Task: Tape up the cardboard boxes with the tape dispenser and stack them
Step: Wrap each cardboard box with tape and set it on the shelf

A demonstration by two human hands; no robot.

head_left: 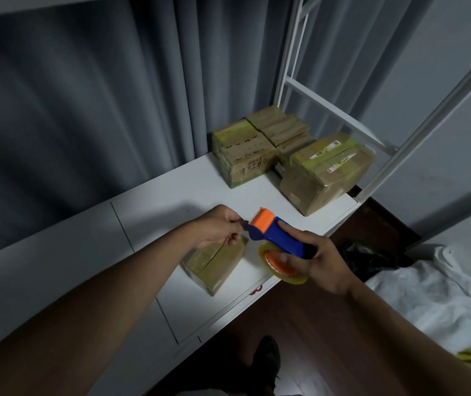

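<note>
A grey curtain (85, 95) fills the upper left of the frame, and under it a white table (171, 201) runs from the lower left up to the centre right. A white metal frame (328, 110) stands in the upper right. At the far end of the table, right of centre, three taped cardboard boxes (325, 170) sit close together. A smaller cardboard box (217, 264) lies in the middle of the frame, near the front edge of the table. Above it the right hand (323, 261) grips the blue and orange tape dispenser (274, 232), fingers curled round the handle and the tape roll (283, 267). The left hand (223, 227) pinches at the front tip of the dispenser; the tape end itself I cannot see clearly.
</note>
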